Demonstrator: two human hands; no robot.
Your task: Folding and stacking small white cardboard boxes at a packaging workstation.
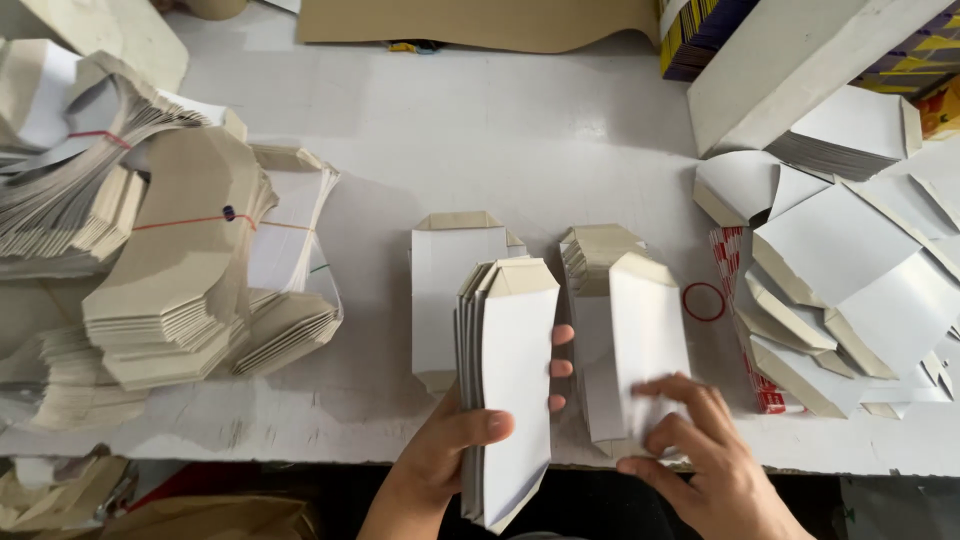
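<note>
1. Left hand (440, 455) is wrapped around a thick stack of flat white card blanks (508, 385), thumb across the front and fingertips poking out on the right edge. The stack is held up on edge at the near side of the tabletop (500, 130), just about over its rim.
2. Right hand (700, 450) is pressing down, fingers spread, on the near end of a single white blank (648, 335) that lies on top of another pile (592, 260). It's resting on it more than gripping, nothing closed around it.
3. Just left of the held stack there's one more white blank lying flat (445, 290), touching or nearly touching the stack.
4. A red rubber band (705, 301) sits loose on the tabletop right of the pile.
5. Far left: big bundles of brownish folded blanks (180, 260), some tied with rubber bands.
6. Right side: a messy heap of white cards (850, 270) fanned out, and a long white box (790, 65) at the far right.
</note>
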